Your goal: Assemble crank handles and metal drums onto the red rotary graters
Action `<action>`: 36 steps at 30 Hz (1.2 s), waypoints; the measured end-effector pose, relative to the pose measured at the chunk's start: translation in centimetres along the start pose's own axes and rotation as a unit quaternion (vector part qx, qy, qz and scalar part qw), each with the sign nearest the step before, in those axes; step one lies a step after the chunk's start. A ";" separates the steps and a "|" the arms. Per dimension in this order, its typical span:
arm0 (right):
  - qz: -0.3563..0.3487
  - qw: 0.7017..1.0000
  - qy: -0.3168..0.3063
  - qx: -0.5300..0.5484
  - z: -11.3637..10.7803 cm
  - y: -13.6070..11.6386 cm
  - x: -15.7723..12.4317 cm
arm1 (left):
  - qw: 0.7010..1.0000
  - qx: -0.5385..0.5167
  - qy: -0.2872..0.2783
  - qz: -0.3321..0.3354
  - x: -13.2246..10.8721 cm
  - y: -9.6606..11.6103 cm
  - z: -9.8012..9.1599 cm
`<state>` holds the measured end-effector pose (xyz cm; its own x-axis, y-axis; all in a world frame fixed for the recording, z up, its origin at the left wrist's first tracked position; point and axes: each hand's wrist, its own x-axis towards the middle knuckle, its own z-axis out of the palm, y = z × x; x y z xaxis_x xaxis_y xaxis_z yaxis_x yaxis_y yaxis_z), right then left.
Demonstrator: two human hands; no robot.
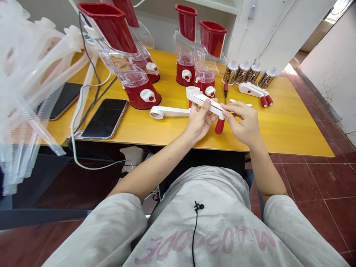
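Note:
My left hand point(199, 120) is closed around a white crank handle point(202, 99) with a red knob point(219, 126), holding it above the front of the yellow table point(292, 126). My right hand point(242, 120) pinches the same handle near the knob end with thumb and fingertips. A second white crank handle point(169, 111) lies flat on the table just left of my left hand. A small red-handled screwdriver point(226, 92) lies just behind my hands.
Several red and clear grater bodies point(139, 87) stand at the back. Several metal drum blades point(244, 72) and more crank handles point(254, 91) sit at the right. Two phones point(105, 118) and cables lie left, beside a stack of clear plastic parts point(27, 92).

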<state>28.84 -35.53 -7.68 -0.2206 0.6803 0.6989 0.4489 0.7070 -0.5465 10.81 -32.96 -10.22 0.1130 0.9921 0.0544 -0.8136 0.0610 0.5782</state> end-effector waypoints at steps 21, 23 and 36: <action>-0.028 1.000 0.002 0.002 0.6 -0.9 -0.3 | 0.999 -0.008 0.019 -0.034 -0.6 0.9 1.0; -0.045 0.999 0.009 -0.021 0.8 -1.1 -0.3 | 0.999 -0.006 0.024 -0.036 -0.6 0.9 0.9; 0.154 0.975 -0.020 0.159 1.4 0.5 -0.1 | 0.999 0.006 -0.034 -0.015 -1.0 0.4 0.6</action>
<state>27.86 -34.98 -8.73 -0.1539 0.8721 0.4644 0.2102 0.4881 -0.8471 10.73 -34.00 -9.61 0.1760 0.9800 0.0930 -0.8024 0.0882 0.5902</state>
